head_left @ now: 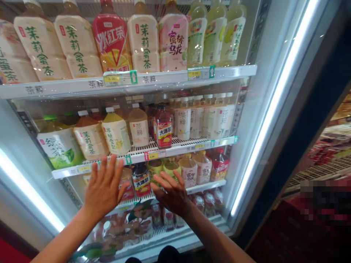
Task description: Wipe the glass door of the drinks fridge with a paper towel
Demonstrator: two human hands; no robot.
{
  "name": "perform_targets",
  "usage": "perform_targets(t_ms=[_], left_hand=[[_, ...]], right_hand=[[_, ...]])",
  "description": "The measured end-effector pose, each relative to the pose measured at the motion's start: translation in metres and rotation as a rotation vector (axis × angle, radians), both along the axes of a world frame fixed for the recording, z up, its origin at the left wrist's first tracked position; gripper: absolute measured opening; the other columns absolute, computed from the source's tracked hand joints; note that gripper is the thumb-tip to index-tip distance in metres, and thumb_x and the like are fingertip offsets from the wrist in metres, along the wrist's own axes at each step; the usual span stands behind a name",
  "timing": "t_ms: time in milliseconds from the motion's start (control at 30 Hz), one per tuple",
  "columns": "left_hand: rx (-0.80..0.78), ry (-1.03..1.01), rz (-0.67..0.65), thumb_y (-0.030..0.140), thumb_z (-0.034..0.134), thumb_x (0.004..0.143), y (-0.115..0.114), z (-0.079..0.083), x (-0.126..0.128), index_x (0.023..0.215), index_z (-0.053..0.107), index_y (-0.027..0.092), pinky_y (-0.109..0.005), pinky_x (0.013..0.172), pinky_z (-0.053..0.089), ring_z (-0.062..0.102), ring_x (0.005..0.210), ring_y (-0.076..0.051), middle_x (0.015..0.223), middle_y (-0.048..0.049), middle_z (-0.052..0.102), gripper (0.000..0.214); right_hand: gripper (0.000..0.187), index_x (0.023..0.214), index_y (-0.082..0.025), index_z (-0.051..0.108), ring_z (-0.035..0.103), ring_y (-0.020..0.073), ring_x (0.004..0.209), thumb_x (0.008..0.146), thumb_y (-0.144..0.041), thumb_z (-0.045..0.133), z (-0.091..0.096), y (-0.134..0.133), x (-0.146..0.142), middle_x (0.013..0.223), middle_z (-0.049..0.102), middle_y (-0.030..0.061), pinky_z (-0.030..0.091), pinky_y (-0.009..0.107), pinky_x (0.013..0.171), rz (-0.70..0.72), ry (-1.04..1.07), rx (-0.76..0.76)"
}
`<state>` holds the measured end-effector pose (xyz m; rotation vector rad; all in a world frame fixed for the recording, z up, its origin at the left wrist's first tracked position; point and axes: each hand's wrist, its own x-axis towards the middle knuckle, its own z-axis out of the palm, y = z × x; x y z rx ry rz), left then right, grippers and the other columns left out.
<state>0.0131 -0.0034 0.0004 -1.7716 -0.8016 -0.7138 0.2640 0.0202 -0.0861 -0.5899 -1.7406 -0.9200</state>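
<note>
Both hands are open with fingers spread, grasping nothing, at lower centre of the frame. The left hand (pixel 104 188) and the right hand (pixel 172 194) are raised before a drinks cooler, and I cannot tell whether they touch its glass door (pixel 246 146). Between them, a dark-capped tea bottle (pixel 141 180) stands on a wire shelf (pixel 208 187). More bottled tea (pixel 115 133) fills the shelf just above the hands.
</note>
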Motion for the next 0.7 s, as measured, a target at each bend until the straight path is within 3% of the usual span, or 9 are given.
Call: perform_targets(t_ms=[100,267,400,467,600,633,700], left_hand=[[-0.035,0.269,-0.089,0.040,0.049,0.098,0.002,-0.006,0.000,0.162,0.017,0.015,-0.039,0.132,0.006,0.007,0.160,-0.019,0.171,-0.0055,0.011,0.075],[-0.051,0.062,-0.051,0.046,0.047,0.099,0.004,-0.014,0.009,0.161,0.018,0.009,-0.047,0.132,0.003,0.002,0.160,-0.026,0.170,-0.0107,0.010,0.078],[-0.056,0.259,-0.114,0.039,0.048,0.099,0.005,-0.034,0.025,0.160,0.021,0.009,-0.040,0.132,0.008,0.010,0.159,-0.021,0.168,-0.0075,0.017,0.073],[-0.092,0.314,-0.162,0.032,0.042,0.101,0.008,-0.025,0.032,0.161,0.018,0.011,-0.038,0.132,0.008,0.011,0.159,-0.018,0.169,-0.0047,0.017,0.068],[-0.125,0.105,-0.160,0.035,0.039,0.103,0.010,0.027,0.048,0.161,0.019,0.011,-0.045,0.131,-0.002,0.005,0.160,-0.022,0.171,-0.0091,0.011,0.066],[-0.129,0.056,-0.159,0.041,0.040,0.102,0.010,0.034,0.052,0.161,0.019,0.011,-0.047,0.130,-0.004,0.003,0.160,-0.025,0.171,-0.0110,0.009,0.069],[-0.136,0.099,-0.203,0.046,0.038,0.102,0.013,0.033,0.057,0.161,0.018,0.011,-0.045,0.131,-0.003,0.005,0.160,-0.024,0.172,-0.0101,0.010,0.072]], right_hand=[[0.015,0.110,-0.024,0.069,0.051,0.0164,0.135,0.097,-0.020,0.061,-0.002,0.001,0.001,0.117,0.073,0.0018,0.024,0.047,0.129,-0.016,-0.014,0.001],[0.014,0.108,-0.022,0.067,0.052,0.0176,0.135,0.095,-0.022,0.064,-0.002,0.005,0.001,0.125,0.071,0.0025,0.028,0.047,0.127,-0.006,0.005,0.059],[0.016,0.109,-0.023,0.065,0.050,0.0189,0.139,0.093,-0.022,0.065,-0.005,0.006,-0.001,0.132,0.067,0.0043,0.032,0.047,0.125,-0.043,0.033,0.085],[0.021,0.112,-0.024,0.064,0.049,0.0198,0.141,0.091,-0.022,0.064,-0.007,0.005,-0.002,0.136,0.064,0.0048,0.033,0.047,0.125,-0.045,0.027,0.080],[0.033,0.125,-0.025,0.060,0.045,0.0240,0.145,0.092,-0.026,0.057,-0.001,0.001,0.016,0.148,0.053,0.0062,0.029,0.056,0.126,-0.048,0.050,0.016],[0.036,0.129,-0.025,0.057,0.042,0.0255,0.147,0.093,-0.026,0.055,0.004,0.002,0.028,0.150,0.049,0.0070,0.028,0.058,0.126,-0.068,0.103,0.011],[0.046,0.139,-0.024,0.050,0.037,0.0278,0.150,0.093,-0.026,0.053,0.018,0.007,0.060,0.153,0.045,0.0097,0.027,0.059,0.126,-0.135,0.251,0.024]])
